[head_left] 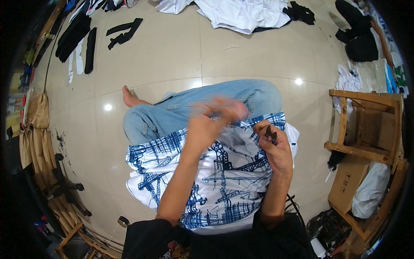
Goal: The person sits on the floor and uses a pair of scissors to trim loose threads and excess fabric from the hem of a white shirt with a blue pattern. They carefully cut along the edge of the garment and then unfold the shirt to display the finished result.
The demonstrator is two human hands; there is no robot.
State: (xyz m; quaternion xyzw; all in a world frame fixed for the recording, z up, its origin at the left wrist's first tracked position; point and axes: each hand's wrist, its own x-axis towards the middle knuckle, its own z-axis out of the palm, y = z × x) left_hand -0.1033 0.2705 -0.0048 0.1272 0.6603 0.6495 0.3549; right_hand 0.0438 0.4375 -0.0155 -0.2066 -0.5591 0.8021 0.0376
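A white garment (237, 172) with a blue line print of cranes lies spread over my lap and crossed legs; which kind of garment it is I cannot tell. At its far edge a pale, plain inner side shows between my hands. My right hand (276, 149) is closed around small dark thread snips (268, 131), their two pointed tips sticking out above the fingers. The garment's edge lies right beside that hand. My left hand (213, 118) is over the far edge of the cloth, smeared by motion, so its fingers cannot be made out.
On the tiled floor ahead lie a white cloth pile (241, 15), black strips (125, 32) and dark folded cloth (73, 39). A wooden stool (362, 151) and a cardboard box (347, 181) stand at the right. Brown paper rolls (39, 151) line the left.
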